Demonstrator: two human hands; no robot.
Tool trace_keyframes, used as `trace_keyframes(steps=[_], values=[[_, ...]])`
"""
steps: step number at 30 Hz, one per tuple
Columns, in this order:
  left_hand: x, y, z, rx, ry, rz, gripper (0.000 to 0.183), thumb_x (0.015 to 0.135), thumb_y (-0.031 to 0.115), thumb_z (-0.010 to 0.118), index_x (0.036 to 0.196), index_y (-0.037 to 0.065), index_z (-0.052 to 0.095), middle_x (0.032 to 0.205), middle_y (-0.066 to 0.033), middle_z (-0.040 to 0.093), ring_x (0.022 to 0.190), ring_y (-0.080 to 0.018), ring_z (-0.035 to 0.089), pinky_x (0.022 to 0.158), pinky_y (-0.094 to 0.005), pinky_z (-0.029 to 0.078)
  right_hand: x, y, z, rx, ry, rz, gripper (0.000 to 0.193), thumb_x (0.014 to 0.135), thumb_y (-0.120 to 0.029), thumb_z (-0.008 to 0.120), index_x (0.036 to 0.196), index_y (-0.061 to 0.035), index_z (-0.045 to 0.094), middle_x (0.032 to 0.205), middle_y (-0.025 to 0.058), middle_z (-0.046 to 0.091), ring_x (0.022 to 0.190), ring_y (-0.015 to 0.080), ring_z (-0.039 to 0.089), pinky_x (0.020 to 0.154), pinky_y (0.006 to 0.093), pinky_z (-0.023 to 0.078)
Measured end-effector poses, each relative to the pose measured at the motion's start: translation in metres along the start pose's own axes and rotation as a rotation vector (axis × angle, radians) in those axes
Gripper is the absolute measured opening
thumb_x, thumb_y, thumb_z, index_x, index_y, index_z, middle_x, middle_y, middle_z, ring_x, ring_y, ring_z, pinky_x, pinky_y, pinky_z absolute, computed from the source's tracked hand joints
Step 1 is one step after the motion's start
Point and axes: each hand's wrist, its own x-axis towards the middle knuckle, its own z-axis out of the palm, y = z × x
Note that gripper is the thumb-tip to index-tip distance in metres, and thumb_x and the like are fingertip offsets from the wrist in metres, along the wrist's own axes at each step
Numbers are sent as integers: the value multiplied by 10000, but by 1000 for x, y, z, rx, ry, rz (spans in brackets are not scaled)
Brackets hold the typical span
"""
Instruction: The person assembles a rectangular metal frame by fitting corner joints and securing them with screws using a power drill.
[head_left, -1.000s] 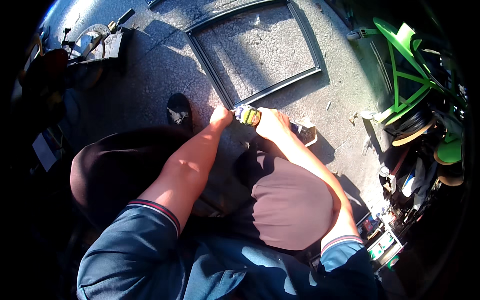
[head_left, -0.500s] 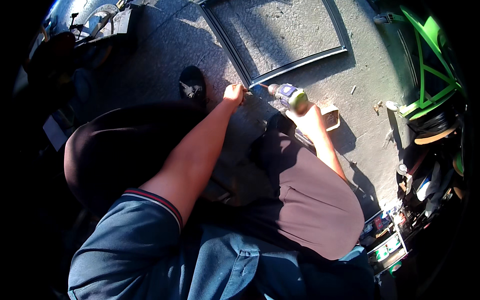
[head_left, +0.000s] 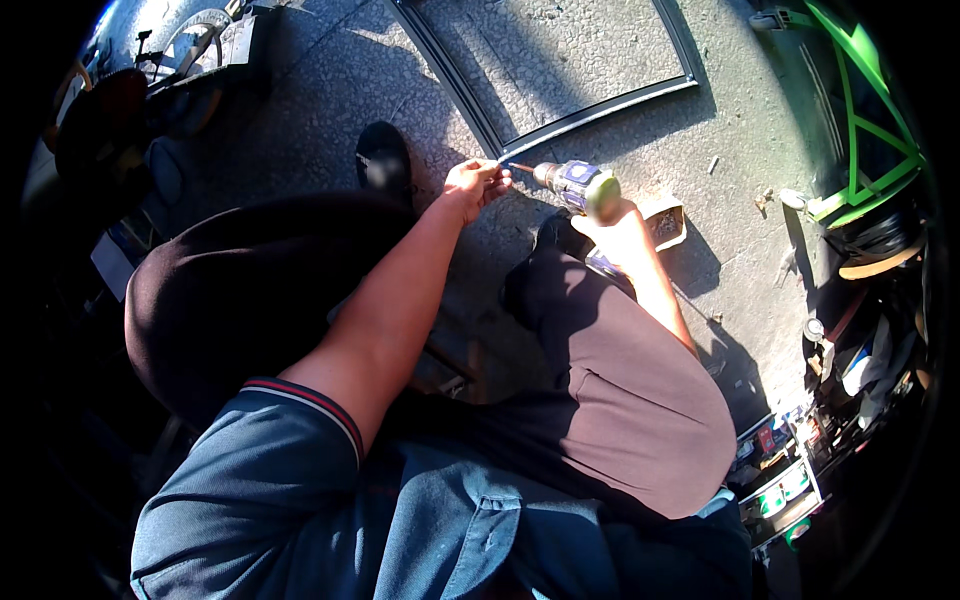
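A dark metal frame [head_left: 590, 122] lies on the rough concrete, its near corner just ahead of my hands. My right hand [head_left: 612, 230] is closed round the handle of a cordless drill [head_left: 578, 185] with a green back end. The drill points left, and its thin bit ends close to that corner and to my left fingertips. My left hand [head_left: 476, 188] is beside the corner with its fingers bent and drawn together. Whatever they pinch, if anything, is too small to make out.
An open box [head_left: 664, 222] with small contents sits right of the drill. My shoe [head_left: 383, 160] stands left of my left hand. A green metal stand [head_left: 860, 160] rises at the far right, and a rack of supplies [head_left: 785, 490] is at the lower right.
My left hand has turned, its fingers loosening a little and showing more beside the corner. The drill has shifted slightly, its bit still near the frame's corner.
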Motion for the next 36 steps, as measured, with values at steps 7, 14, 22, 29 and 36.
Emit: trace_keyframes(steps=[7, 14, 22, 29, 36], values=[[6, 0, -16, -102, -105, 24, 168, 965, 33, 602, 1128, -5, 599, 998, -126, 686, 869, -204, 699, 739, -282, 605, 9, -3, 13, 48, -68, 9, 411, 753, -249, 801, 1016, 50, 696, 924, 201, 731, 898, 279, 722, 793, 379, 551], [5, 3, -2, -127, -193, -7, 217, 947, -31, 573, 1163, -16, 589, 1022, -140, 680, 878, -194, 681, 762, -295, 594, 1, -14, 3, 61, -60, 20, 416, 758, -224, 800, 1050, 51, 689, 952, 201, 730, 914, 274, 717, 806, 373, 549], [8, 5, -2, -145, -203, -18, 221, 949, -29, 571, 1163, 12, 606, 936, -80, 654, 784, -146, 621, 704, -279, 559, 0, -21, 3, -9, -43, 47, 389, 775, -199, 794, 1048, 58, 689, 917, 170, 726, 866, 235, 702, 761, 359, 541], [9, 6, -16, -197, -263, -36, 210, 957, -21, 543, 1152, 17, 611, 901, -52, 630, 772, -137, 595, 698, -268, 517, 9, -13, 12, 60, -88, -5, 325, 805, -125, 777, 1056, 65, 693, 859, 92, 713, 757, 159, 665, 677, 322, 525], [9, 5, -13, -327, -377, -73, 176, 963, 22, 554, 1125, -4, 618, 897, -58, 632, 768, -138, 590, 691, -274, 513, 3, -25, 8, 267, -108, 49, 221, 815, -85, 758, 992, 23, 682, 755, 19, 655, 572, 75, 580, 507, 242, 461]])
